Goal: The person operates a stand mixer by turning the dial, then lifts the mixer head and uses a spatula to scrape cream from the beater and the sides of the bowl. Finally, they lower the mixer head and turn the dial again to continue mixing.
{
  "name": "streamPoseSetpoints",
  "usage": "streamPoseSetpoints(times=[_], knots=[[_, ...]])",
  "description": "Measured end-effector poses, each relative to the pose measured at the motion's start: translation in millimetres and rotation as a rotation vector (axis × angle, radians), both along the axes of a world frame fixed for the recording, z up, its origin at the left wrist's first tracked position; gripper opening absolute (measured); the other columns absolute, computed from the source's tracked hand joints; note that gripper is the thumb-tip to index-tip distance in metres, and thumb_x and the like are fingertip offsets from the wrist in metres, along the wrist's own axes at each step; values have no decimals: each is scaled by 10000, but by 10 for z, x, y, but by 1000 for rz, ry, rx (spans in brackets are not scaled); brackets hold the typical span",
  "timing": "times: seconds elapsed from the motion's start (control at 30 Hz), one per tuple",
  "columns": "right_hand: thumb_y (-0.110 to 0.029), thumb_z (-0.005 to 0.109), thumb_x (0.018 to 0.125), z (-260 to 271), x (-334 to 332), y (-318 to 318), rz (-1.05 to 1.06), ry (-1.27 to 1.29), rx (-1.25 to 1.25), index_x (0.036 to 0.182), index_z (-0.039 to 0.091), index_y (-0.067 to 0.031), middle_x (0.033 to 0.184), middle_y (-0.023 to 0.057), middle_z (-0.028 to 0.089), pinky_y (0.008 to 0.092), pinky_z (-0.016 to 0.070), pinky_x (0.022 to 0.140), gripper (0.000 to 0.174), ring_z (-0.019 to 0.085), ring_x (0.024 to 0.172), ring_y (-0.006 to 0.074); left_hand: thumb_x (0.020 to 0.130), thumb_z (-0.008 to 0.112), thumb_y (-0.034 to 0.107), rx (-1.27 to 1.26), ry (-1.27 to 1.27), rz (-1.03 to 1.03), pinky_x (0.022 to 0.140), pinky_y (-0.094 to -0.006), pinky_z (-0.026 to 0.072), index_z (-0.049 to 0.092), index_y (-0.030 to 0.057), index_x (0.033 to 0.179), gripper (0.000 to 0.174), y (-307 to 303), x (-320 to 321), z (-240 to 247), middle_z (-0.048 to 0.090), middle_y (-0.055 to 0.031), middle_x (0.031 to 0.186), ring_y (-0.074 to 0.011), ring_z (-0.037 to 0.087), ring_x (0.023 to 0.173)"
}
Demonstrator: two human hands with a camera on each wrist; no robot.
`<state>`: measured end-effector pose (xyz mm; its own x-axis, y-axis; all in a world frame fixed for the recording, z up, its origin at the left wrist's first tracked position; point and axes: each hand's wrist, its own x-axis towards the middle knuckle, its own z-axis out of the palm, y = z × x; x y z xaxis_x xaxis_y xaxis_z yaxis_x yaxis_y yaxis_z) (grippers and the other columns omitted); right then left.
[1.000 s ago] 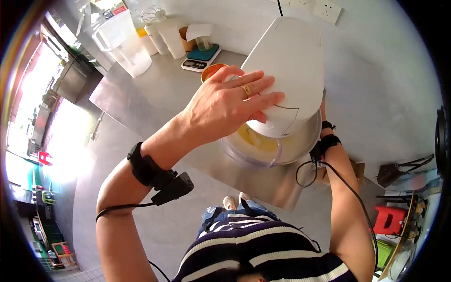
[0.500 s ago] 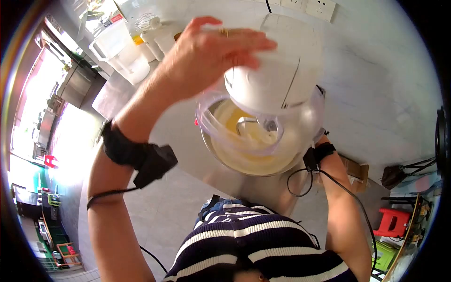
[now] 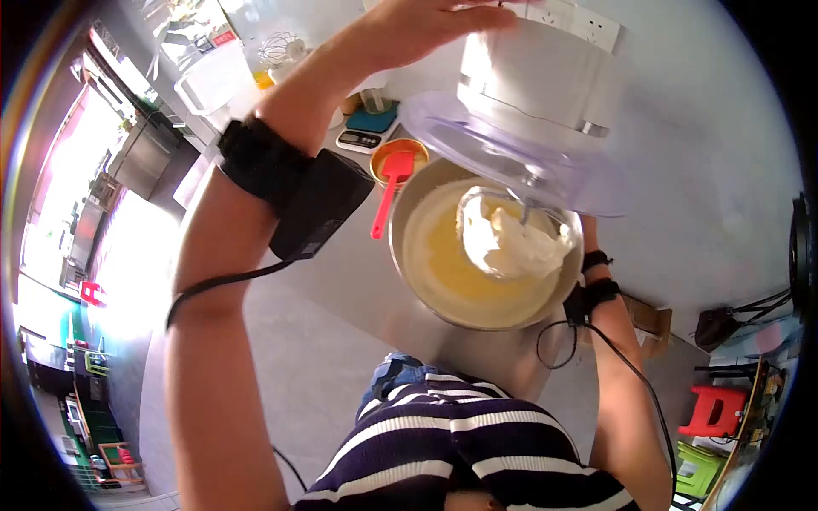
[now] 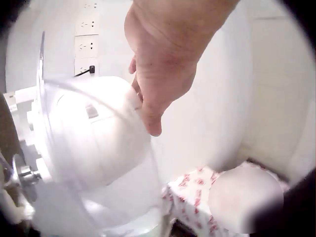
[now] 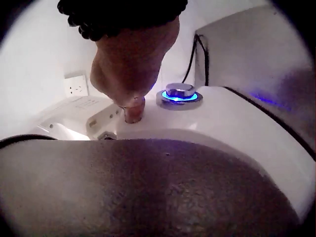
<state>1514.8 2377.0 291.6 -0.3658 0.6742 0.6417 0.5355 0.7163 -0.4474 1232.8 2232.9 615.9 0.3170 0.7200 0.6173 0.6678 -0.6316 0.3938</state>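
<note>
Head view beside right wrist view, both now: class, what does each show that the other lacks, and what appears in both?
Only the head view: the red spatula lying across a small bowl, the scale, the beater with pale mixture clinging to it, and the left hand on the mixer.

Only the right wrist view: the round knob circled by blue light.

Both: the white mixer, in part, and wall sockets.
</note>
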Motion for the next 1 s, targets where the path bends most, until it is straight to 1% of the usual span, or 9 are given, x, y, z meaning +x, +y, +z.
streamPoseSetpoints(times=[0.07, 0.2, 0.3, 0.4, 0.53, 0.67, 0.8, 0.87, 1.0], knots=[[-161, 558, 840, 73, 152, -134, -115, -48, 151, 979, 591, -16, 897, 119, 616, 336, 454, 731, 204, 579, 788, 230, 863, 544, 191, 405, -147, 13, 598, -261, 460, 638, 104, 975, 170, 18, -372, -290, 622, -34, 703, -148, 549, 580], [-155, 550, 848, 193, 765, -710, 50, 105, -474, 972, 597, -11, 815, 103, 627, 323, 463, 683, 196, 580, 724, 191, 796, 588, 296, -264, -266, 863, 625, -312, 474, 610, 63, 982, 299, -88, -1536, -1761, 618, -91, 756, -190, 604, 679], [-201, 538, 852, 363, 1046, -1559, 169, -144, -785, 974, 616, -39, 772, 80, 630, 295, 471, 648, 216, 577, 674, 169, 751, 602, 369, -695, -531, 1020, 804, -399, 459, 542, 67, 1145, 500, 28, -2078, -3087, 605, -207, 997, -320, 611, 839], [-264, 514, 866, 834, 441, -2399, 355, -523, -975, 1050, 595, -34, 829, 91, 627, 293, 477, 661, 305, 585, 688, 169, 763, 590, 269, -681, -597, 992, 622, -369, 504, 539, 25, 1102, 421, 273, -2121, -3733, 609, -222, 935, -271, 632, 750], [-174, 558, 846, 448, -405, -3170, 623, -288, -1122, 1323, 360, -78, 1033, 121, 569, 312, 505, 713, 525, 599, 759, 159, 768, 572, 184, -735, -701, 764, 437, -313, 487, 569, 10, 974, 270, 309, -1886, -3918, 627, -164, 736, -216, 625, 565], [-62, 608, 797, -16, -1483, -3309, 333, -55, -1086, 1399, 129, -93, 1010, 125, 549, 272, 474, 753, 770, 599, 790, 154, 763, 559, 155, -779, -633, 763, 425, -301, 488, 580, 28, 881, 175, -65, -1922, -3797, 607, -95, 581, -188, 598, 465], [-125, 683, 729, -144, -2349, -3092, 104, -209, -400, 1372, 226, -117, 1140, 143, 458, 341, 461, 806, 789, 548, 940, 241, 764, 576, 92, -941, -763, 660, 440, -261, 473, 591, 24, 924, 175, -673, -1859, -3706, 603, -68, 694, -130, 571, 523], [-139, 685, 714, 14, -2530, -2921, 352, -236, -72, 1204, 462, -98, 1176, 127, 415, 372, 445, 832, 540, 511, 983, 276, 766, 574, 67, -998, -900, 609, 442, -255, 469, 590, 18, 933, 175, -952, -1751, -3570, 598, -64, 761, -120, 563, 560], [-113, 671, 718, 104, -2714, -2866, 530, -262, -121, 934, 562, -63, 1119, 132, 449, 352, 464, 810, 248, 497, 1018, 267, 795, 525, 45, -1064, -1088, 426, 435, -242, 464, 573, 14, 930, 147, -1149, -1829, -3718, 596, -72, 765, -128, 571, 564]])
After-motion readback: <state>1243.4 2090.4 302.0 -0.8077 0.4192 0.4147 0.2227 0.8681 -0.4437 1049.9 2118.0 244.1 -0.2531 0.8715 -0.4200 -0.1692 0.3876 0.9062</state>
